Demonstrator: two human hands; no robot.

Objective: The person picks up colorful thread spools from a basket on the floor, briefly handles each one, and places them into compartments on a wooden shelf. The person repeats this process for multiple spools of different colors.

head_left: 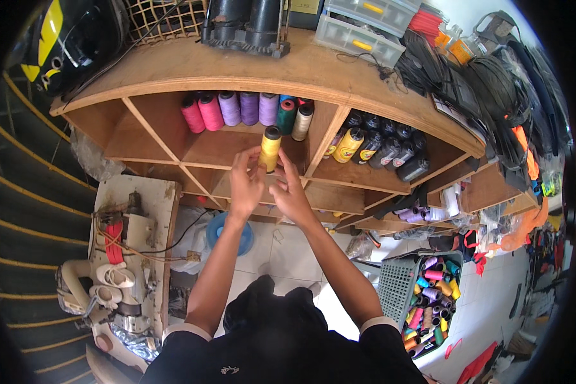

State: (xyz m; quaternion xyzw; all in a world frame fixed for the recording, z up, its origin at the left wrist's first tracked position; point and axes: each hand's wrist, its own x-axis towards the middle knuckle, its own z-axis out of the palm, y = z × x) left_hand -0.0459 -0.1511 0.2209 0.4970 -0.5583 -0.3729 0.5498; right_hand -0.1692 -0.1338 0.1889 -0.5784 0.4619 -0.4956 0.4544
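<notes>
A spool of yellow thread with a dark top stands upright between my hands, in front of the shelf's middle compartment. My left hand grips it from the left, fingers behind it. From the right, my right hand presses its fingers against the spool near the base, thumb bent inward. Just beyond, a row of upright spools lines the compartment: pink spools, purple spools, a green spool and a cream spool.
The wooden shelf spans ahead, with dark and yellow bottles in its right compartment. A sewing machine stands at left. On the floor are a blue basin and, at right, a grey crate full of mixed spools.
</notes>
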